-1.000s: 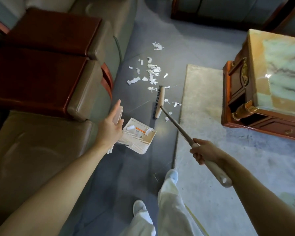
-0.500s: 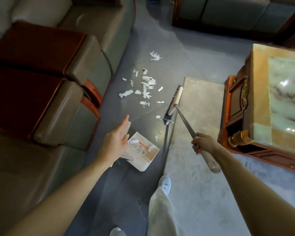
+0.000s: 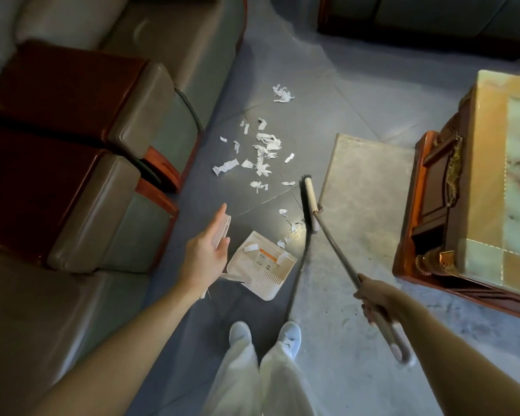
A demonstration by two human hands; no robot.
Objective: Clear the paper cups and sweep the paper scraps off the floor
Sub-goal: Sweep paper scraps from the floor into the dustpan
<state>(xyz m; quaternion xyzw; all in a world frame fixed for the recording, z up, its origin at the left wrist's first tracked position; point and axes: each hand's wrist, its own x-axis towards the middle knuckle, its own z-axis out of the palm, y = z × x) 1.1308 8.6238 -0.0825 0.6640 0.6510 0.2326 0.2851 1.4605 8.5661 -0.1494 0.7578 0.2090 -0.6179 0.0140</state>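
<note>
**Right hand** (image 3: pixel 376 298): fingers wrapped round the shaft of the broom (image 3: pixel 333 244), near its upper end.
**Broom head** (image 3: pixel 308 205): a second ago it was at the near edge of the litter. It now lies along the rug (image 3: pixel 367 187) border, with its near end just beside the dustpan mouth.
**Left hand** (image 3: pixel 206 250): fingers straight, laid along the upright dustpan handle and steadying it rather than clenching it.
**Dustpan** (image 3: pixel 261 265): on the floor (image 3: pixel 297 70), holding a few scraps, position unchanged.
**Paper scraps** (image 3: pixel 261 151): a small cluster now sits between the bristles and the pan. The main scatter lies beyond it, unswept, beside the sofa (image 3: pixel 87 205).
**Paper cups**: none in view.
**Assessment**: the first small batch is nearly in the pan, and most of the sweeping appears to remain.
</note>
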